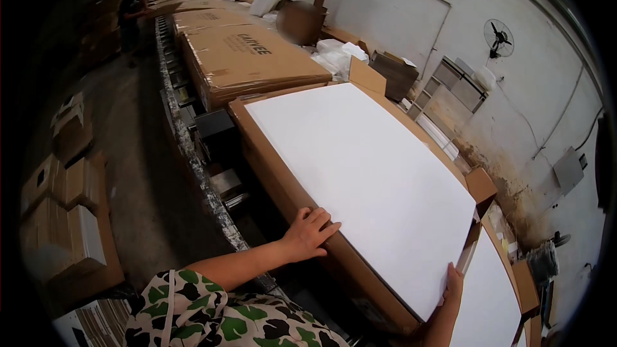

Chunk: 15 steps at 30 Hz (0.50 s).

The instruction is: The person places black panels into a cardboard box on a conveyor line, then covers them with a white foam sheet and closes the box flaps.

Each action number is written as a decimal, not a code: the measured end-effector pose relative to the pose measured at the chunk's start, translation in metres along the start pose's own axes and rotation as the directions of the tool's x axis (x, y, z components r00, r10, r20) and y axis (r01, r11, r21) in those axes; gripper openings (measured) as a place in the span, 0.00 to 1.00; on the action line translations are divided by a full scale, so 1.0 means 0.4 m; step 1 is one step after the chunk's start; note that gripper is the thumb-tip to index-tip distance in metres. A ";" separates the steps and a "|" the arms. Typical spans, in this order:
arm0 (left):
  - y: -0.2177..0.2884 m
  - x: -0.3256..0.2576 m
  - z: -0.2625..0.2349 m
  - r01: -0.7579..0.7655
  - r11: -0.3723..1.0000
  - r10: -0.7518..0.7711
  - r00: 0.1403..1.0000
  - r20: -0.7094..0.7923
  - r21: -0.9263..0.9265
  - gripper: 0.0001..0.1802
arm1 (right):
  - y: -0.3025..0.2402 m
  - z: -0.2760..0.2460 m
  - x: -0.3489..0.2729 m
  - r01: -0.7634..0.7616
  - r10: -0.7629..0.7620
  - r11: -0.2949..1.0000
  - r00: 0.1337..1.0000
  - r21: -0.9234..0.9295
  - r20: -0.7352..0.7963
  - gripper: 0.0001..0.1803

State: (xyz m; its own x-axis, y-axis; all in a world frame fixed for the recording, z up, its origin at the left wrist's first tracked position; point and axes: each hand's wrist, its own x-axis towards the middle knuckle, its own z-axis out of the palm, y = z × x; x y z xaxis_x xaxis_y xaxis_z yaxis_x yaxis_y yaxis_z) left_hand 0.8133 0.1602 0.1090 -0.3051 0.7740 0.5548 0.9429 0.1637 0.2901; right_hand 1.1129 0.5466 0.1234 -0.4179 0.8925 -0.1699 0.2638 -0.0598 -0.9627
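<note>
A large flat white panel (373, 173) lies at the top of a long open brown carton (270, 167), covering most of its opening. On its near left long edge rests my left hand (308, 236), with the fingers apart and bent over the rim of the carton and the panel. My right hand (452, 284) holds the panel's near right corner area, its fingertips at the edge; part of that hand is hidden behind the panel. Upright cardboard flaps (367, 77) stand at the carton's far end.
Closed brown cartons (257, 51) line the roller conveyor (218, 212) ahead. A second white panel (488, 289) lies at the lower right. Stacked cardboard pieces (61, 218) sit on the floor to the left. A wall fan (499, 37) hangs at right. Another person (132, 13) stands far left.
</note>
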 end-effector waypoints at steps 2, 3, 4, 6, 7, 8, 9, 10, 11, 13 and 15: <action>-0.007 0.006 0.010 -0.015 1.000 0.015 1.000 0.023 -0.006 0.42 | 0.053 -0.006 0.054 -0.049 0.061 0.980 0.996 -0.195 0.059 0.20; -0.007 0.011 0.012 -0.012 1.000 0.012 0.999 0.034 -0.006 0.41 | 0.064 -0.012 0.078 -0.041 0.045 0.939 0.999 -0.342 0.004 0.22; -0.008 0.015 0.012 -0.009 1.000 0.009 0.999 0.045 -0.004 0.40 | 0.074 -0.021 0.096 -0.044 0.023 0.875 0.999 -0.481 -0.048 0.24; -0.024 -0.004 -0.012 0.005 0.999 -0.007 0.998 0.068 0.032 0.40 | 0.001 0.059 0.045 -0.080 0.107 0.823 0.994 -0.562 0.016 0.25; -0.029 -0.002 -0.019 0.005 0.999 -0.008 0.997 0.077 0.045 0.40 | -0.031 0.075 0.021 -0.108 0.180 0.755 0.983 -0.647 0.046 0.25; -0.032 0.008 -0.013 -0.018 0.999 0.015 0.998 0.068 0.033 0.40 | -0.024 0.053 0.026 -0.116 0.169 0.758 0.985 -0.642 0.022 0.25; -0.028 0.007 -0.005 -0.025 1.000 0.025 0.998 0.054 0.007 0.40 | 0.002 0.025 0.037 -0.046 0.078 0.712 0.997 -0.701 0.014 0.28; -0.022 0.012 0.003 -0.036 0.999 0.037 0.999 0.041 -0.021 0.40 | 0.025 -0.005 0.045 0.016 -0.011 0.654 1.000 -0.756 0.011 0.31; -0.011 0.023 0.007 -0.039 0.999 0.040 0.999 0.029 -0.033 0.39 | 0.022 -0.012 0.044 -0.016 0.023 0.569 1.000 -0.822 -0.003 0.31; 0.013 0.045 0.019 -0.083 0.994 0.088 0.993 0.079 -0.065 0.38 | 0.012 -0.019 0.049 -0.036 0.032 0.425 0.999 -0.904 -0.024 0.32; 0.064 0.066 0.026 -0.150 0.983 0.161 0.981 0.105 -0.106 0.37 | 0.013 0.008 0.068 -0.009 0.038 0.253 0.999 -0.967 0.001 0.33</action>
State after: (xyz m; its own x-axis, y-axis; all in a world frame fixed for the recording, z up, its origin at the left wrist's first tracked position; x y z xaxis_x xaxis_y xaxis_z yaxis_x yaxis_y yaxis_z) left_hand 0.8307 0.1910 0.1230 -0.1337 0.8503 0.5090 0.9583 -0.0198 0.2849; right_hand 1.1002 0.5691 0.1130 -0.4081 0.8892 -0.2066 0.9115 0.4094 -0.0387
